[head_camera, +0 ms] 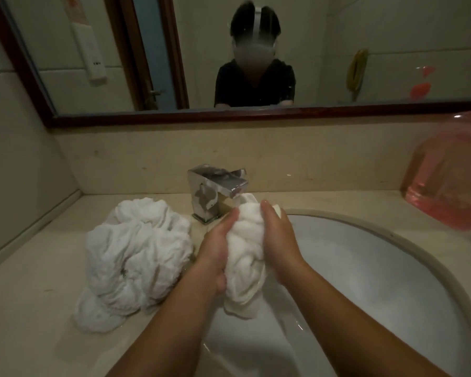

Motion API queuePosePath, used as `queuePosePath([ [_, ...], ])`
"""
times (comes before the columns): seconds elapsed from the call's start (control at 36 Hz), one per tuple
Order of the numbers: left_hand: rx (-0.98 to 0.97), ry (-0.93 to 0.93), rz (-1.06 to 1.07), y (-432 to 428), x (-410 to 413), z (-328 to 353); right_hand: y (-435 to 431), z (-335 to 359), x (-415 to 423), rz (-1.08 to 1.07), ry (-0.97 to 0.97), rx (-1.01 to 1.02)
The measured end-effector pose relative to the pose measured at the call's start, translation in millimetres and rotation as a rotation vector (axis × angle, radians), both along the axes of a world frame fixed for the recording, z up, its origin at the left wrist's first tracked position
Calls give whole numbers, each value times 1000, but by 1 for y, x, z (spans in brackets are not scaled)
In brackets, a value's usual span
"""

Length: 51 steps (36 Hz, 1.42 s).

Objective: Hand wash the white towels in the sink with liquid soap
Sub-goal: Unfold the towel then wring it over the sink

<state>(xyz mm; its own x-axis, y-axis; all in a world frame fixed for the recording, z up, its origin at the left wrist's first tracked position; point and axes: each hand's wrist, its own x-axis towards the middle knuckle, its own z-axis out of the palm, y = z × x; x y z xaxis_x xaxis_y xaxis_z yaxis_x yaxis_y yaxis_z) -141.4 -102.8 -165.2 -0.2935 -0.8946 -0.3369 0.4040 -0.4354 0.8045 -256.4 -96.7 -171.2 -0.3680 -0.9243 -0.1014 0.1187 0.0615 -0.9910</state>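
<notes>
While the bunched white towel (245, 254) is held over the left part of the sink (365, 268), just under the tap (218, 186) spout, the left hand (215, 251) and right hand (280, 240) each clasp one side, fingers wrapped on the cloth. Recommended: rub folds against each other, turn the bundle, keep drips over the basin. More heaped towels (136, 254) lie on the desk (33, 308) at left; a pink container (446, 186) stands at right.

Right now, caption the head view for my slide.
Under the faucet, left hand and right hand grip a white towel; towel pile alongside.
</notes>
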Motion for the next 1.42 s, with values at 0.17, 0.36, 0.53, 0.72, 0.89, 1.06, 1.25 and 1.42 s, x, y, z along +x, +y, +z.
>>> queuePosePath([
  [0.17, 65, -86, 176, -2, 8, 7, -27, 43, -9, -10, 131, 41],
  [0.36, 212, -165, 310, 5, 6, 13, -62, 96, -3, 223, 145, 230],
  [0.53, 139, -184, 291, 11, 2, 28, -73, 93, 1, 148, 100, 237],
  [0.72, 148, -199, 373, 21, 0, 30, -55, 87, -6, 218, 29, 225],
  [0.89, 64, -284, 435, 44, -7, 36, 9, 71, -29, 166, 107, 322],
  [1.06, -23, -270, 467, 67, -28, 82, 66, 100, -58, 241, 174, 229],
  [1.25, -265, -620, 201, 55, -48, 162, 63, 184, -92, -5, 564, 76],
  [1.42, -425, -860, 13, 45, -48, 254, 59, 285, -112, -92, 662, -38],
])
